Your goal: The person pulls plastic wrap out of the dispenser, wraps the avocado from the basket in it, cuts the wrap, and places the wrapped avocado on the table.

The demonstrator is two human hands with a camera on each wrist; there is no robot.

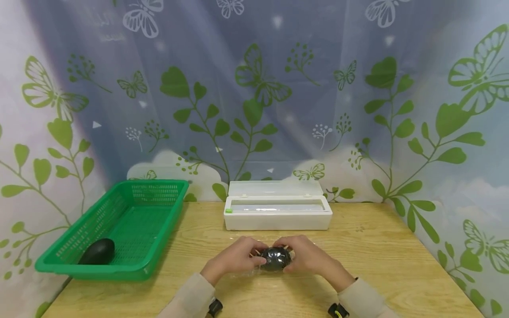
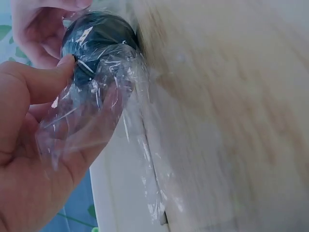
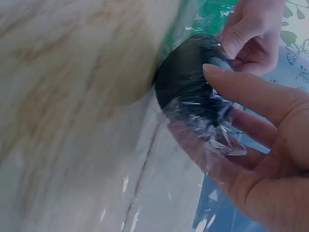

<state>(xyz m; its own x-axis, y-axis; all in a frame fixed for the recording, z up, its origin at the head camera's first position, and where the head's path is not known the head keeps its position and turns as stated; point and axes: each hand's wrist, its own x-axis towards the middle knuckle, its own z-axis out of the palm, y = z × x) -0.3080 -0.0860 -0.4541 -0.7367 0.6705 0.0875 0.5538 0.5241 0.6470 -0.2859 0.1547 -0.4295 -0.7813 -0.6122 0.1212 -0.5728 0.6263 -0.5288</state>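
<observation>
A dark, smooth, egg-shaped thing (image 1: 276,259) sits low over the wooden table, with clear plastic film (image 2: 82,128) bunched and folded around it. My left hand (image 1: 243,255) holds it from the left, thumb on the near side and fingers behind through the film. From the right, my right hand (image 1: 305,256) grips it the same way, its thumb (image 3: 241,89) pressed to the dark surface. Loose film hangs over the fingers in both wrist views and spreads onto the table around the hands.
Behind the hands stands a white cling film box (image 1: 277,221), its lid (image 1: 275,188) raised and a small green slider at its left end. At left, a green plastic basket (image 1: 149,238) holds another dark, smooth, rounded thing (image 1: 99,251). A patterned curtain (image 1: 274,132) hangs behind the table.
</observation>
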